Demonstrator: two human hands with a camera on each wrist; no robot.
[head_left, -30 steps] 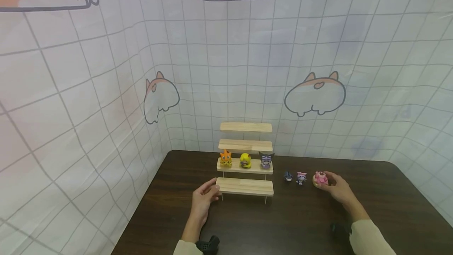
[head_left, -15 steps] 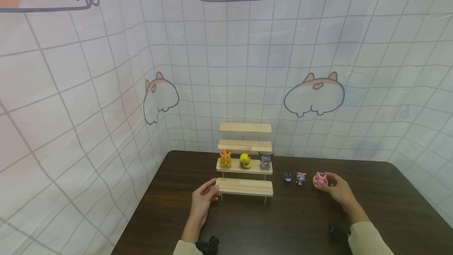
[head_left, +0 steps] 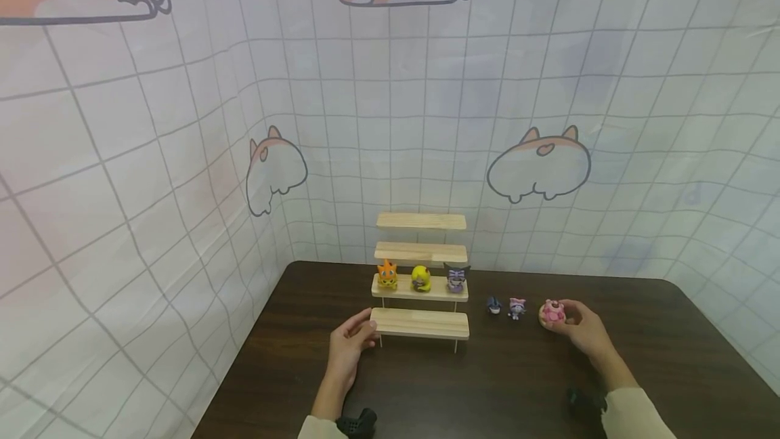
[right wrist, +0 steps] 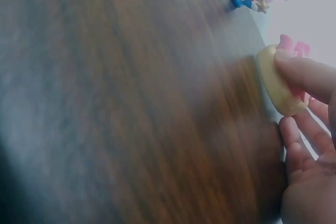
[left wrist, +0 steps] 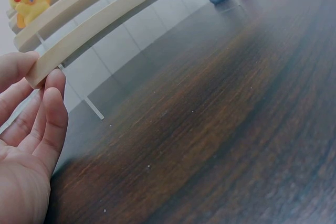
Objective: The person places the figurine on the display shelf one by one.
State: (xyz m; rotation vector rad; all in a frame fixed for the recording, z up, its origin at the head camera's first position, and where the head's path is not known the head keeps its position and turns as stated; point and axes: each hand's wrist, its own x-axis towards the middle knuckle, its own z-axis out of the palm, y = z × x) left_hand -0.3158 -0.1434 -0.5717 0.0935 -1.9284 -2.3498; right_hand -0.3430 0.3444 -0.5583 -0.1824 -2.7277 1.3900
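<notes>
My left hand (head_left: 349, 347) pinches the left end of the lowest step of a wooden tiered display stand (head_left: 420, 323), thumb on top and fingers beneath in the left wrist view. With thumb and fingers my right hand (head_left: 586, 330) grips a pink figurine on a round cream base (head_left: 553, 313), at the table's right. To its left stand a small pink-and-blue figurine (head_left: 516, 308) and a dark blue figurine (head_left: 493, 305). On the stand's second step from the bottom sit an orange-and-yellow figurine (head_left: 386, 275), a yellow one (head_left: 420, 278) and a purple-and-black one (head_left: 456, 277).
The dark wooden table (head_left: 463, 391) meets a white grid-patterned curtain (head_left: 390, 120) at the back and sides. Thin legs hold up the stand's steps. A black device (head_left: 358, 423) is worn at my left wrist.
Both hands keep their holds and barely move. The pink figurine shifts very slightly in the right hand; the whole head view drifts a little.
</notes>
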